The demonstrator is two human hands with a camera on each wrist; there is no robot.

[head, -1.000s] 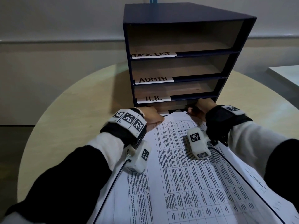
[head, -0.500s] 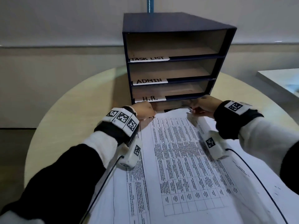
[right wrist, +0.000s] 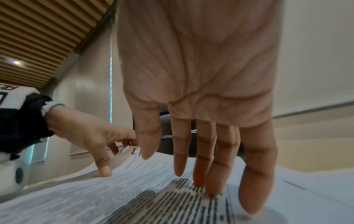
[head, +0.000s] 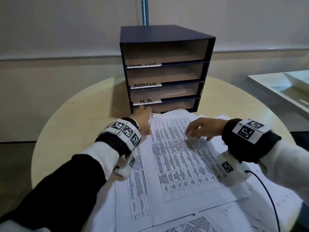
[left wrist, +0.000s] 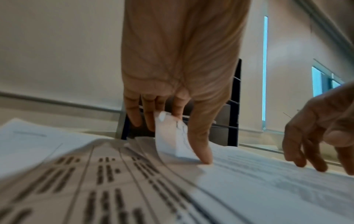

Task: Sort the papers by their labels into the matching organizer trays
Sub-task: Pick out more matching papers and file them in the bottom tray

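A dark blue organizer (head: 167, 36) stands at the table's far side, its trays labelled TASK LIST (head: 143, 65), ADMIN (head: 145, 84) and H.R. (head: 146, 101); the bottom tray's label is hidden. Sheets lie in the H.R. tray and the bottom tray. A printed table sheet (head: 175, 164) tops a spread of papers in front of it. My left hand (head: 143, 121) pinches this sheet's far left corner (left wrist: 168, 139), which curls up between thumb and fingers. Handwriting ending in "T." shows there. My right hand (head: 200, 129) rests flat on the sheet, fingers straight (right wrist: 212, 174).
The round wooden table (head: 83, 114) carries the organizer and the loose papers, which reach its near edge. A white surface (head: 275, 87) stands off to the right. A blue pole (head: 144, 10) rises behind the organizer.
My right hand has drawn back from the organizer's bottom tray and now lies on the top sheet. My left hand stays near the sheet's far left corner.
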